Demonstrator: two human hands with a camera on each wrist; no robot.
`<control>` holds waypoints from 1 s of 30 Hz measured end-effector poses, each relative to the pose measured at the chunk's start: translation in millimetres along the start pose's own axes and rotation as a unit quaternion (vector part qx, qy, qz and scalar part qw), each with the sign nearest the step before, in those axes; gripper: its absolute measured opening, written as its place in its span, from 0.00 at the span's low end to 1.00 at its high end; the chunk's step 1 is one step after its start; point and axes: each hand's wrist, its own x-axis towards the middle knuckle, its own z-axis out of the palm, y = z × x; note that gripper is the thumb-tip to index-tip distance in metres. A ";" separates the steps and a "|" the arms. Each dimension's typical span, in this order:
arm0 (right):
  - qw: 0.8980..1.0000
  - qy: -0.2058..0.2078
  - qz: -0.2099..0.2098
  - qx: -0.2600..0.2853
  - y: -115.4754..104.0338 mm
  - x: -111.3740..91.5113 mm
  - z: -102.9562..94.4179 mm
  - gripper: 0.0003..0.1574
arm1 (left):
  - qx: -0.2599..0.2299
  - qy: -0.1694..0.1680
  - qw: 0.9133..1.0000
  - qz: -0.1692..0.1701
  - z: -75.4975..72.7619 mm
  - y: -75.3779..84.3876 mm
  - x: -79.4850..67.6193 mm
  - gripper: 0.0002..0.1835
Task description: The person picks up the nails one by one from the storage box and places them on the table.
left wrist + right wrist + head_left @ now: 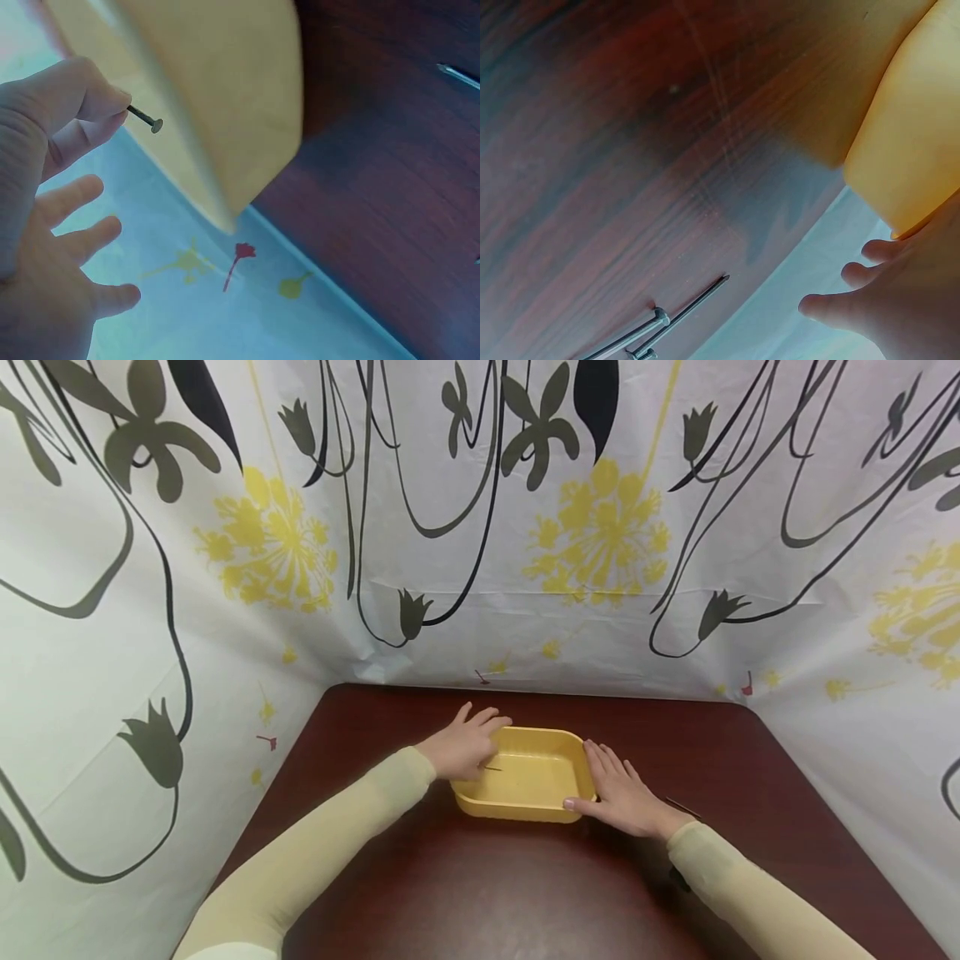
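A yellow plastic tray (532, 785) with raised sides sits on the dark table. Over its left side, my left hand (461, 747) pinches a nail (144, 118) between thumb and index finger, head end outward; the other fingers are spread. My right hand (626, 797) rests on the tray's right rim with fingers fairly straight, its thumb at the near right corner. To the right of that hand, several metal nails (679, 319) lie on the table. One more nail (459, 75) lies on the wood in the left wrist view.
The reddish-brown table (480, 885) has rounded far corners. A white curtain (480, 552) with yellow flowers and dark stems hangs behind it and along both sides, close to its edges.
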 end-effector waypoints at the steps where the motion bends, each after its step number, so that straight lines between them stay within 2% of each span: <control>1: 1.000 0.000 0.001 0.001 0.0 -0.2 -0.2 0.72 | -0.003 0.006 1.000 -0.002 -2.1 -0.7 -0.8 0.16; 7: 1.000 0.002 -0.001 -0.001 2.3 0.2 2.4 0.73 | -0.025 0.036 0.999 -0.017 -13.5 -3.5 -7.7 0.14; 13: 1.000 0.001 0.002 0.000 2.8 -0.4 4.1 0.73 | -0.021 0.064 0.997 -0.039 -24.0 -3.4 -22.1 0.14; 22: 1.000 0.003 -0.001 -0.002 1.8 0.6 1.4 0.73 | -0.036 0.089 0.989 -0.112 -36.9 -7.4 -49.9 0.13; 30: 1.000 0.008 -0.002 -0.006 0.4 0.2 -1.4 0.74 | -0.056 0.105 0.981 -0.153 -37.3 -10.2 -73.7 0.13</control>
